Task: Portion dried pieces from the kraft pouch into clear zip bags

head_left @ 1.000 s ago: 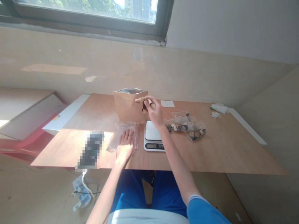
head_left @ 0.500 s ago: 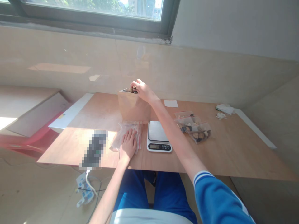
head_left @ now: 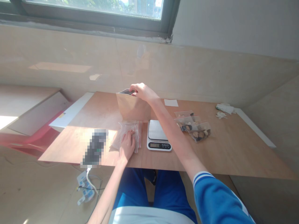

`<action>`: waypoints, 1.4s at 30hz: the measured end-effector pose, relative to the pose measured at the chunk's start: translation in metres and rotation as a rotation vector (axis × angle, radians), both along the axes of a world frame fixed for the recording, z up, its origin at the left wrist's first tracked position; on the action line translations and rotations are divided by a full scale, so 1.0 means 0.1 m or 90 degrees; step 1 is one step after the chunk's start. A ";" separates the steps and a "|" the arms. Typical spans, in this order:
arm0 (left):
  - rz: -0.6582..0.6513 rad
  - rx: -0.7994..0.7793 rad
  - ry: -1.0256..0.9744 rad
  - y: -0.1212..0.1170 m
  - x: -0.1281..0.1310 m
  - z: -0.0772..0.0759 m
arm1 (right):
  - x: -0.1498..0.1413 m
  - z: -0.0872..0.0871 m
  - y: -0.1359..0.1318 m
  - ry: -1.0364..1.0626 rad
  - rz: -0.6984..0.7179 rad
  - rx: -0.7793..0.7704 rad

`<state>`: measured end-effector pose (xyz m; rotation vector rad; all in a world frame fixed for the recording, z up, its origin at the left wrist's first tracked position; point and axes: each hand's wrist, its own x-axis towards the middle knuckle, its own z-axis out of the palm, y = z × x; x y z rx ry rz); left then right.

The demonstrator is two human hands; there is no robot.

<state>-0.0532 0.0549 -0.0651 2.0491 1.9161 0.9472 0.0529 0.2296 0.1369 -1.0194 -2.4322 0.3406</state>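
Note:
A brown paper bag stands upright at the back of the table with its mouth open. My right hand bends over the bag's rim, fingers curled downward and fingertips hidden inside; anything between them is out of sight. On a pile of clear zip bags with red seal lines, my left hand rests palm down, fingers stretched out and gripping nothing. Between the hands and to the right sits a white digital kitchen scale, its steel plate partly covered by my right forearm.
Several zip bags with dark and tan dried pieces lie right of the scale. A white paper is near the wall, crumpled white material at the back right. A blurred phone-like object with a white cable lies at the left.
My right hand has gone a little lower into the paper bag; the dark and tan pieces seen at its fingers no longer show. My left hand stays on the zip bags.

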 end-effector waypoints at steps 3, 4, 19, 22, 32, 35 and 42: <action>0.000 0.007 0.020 -0.01 0.00 0.00 | 0.01 0.01 -0.09 0.030 0.009 0.019; -0.001 0.013 0.029 -0.02 0.01 0.00 | 0.03 0.01 -0.14 0.056 0.007 0.036; -0.006 0.001 0.057 0.01 0.01 0.00 | 1.60 -1.25 -0.84 0.065 -0.519 0.078; -0.004 0.009 0.068 0.02 0.01 0.00 | 1.97 -1.63 -1.00 -0.087 -0.628 0.016; 0.007 0.012 0.072 0.03 0.01 -0.02 | 2.23 -1.86 -1.22 -0.184 -0.563 -0.008; 0.007 0.009 0.036 0.03 0.02 0.01 | 2.23 -1.80 -1.27 -0.180 -0.559 0.006; 0.095 0.036 -0.139 -0.07 0.00 0.14 | 2.24 -1.73 -1.35 -0.114 -0.601 0.038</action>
